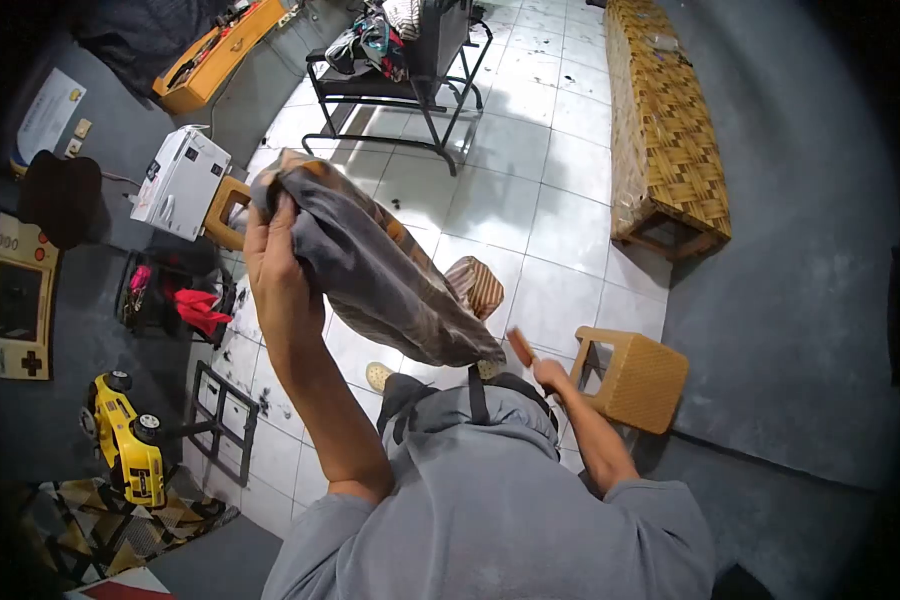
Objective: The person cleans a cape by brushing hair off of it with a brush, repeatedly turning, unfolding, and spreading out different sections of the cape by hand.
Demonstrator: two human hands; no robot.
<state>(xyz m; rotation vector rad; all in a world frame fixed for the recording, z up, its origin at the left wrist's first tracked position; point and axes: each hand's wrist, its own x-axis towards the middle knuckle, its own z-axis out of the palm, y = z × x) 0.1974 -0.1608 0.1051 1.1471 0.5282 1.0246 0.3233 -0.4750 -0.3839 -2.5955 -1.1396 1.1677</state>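
My left hand (278, 245) is raised at the left, its fingers closed on the top end of a long grey, tan and orange cloth (370, 265). The cloth hangs in folds down toward my waist. Beyond its lower end shows a brown striped piece of fabric (477, 287); whether the two are joined I cannot tell. Low by my waist, my right hand (551, 373) is closed around a slim orange-brown thing (521, 348) with a flat end, like a small brush. A tan woven-pattern stool (645, 380) stands beside that hand.
Ahead stands a black metal-framed chair (400, 95) with fabrics on it. A long woven-pattern bench (670, 130) lines the right wall. Dark tufts dot the white tiled floor (530, 170). At left are a white box (182, 180), a black frame (220, 420) and a yellow toy car (130, 440).
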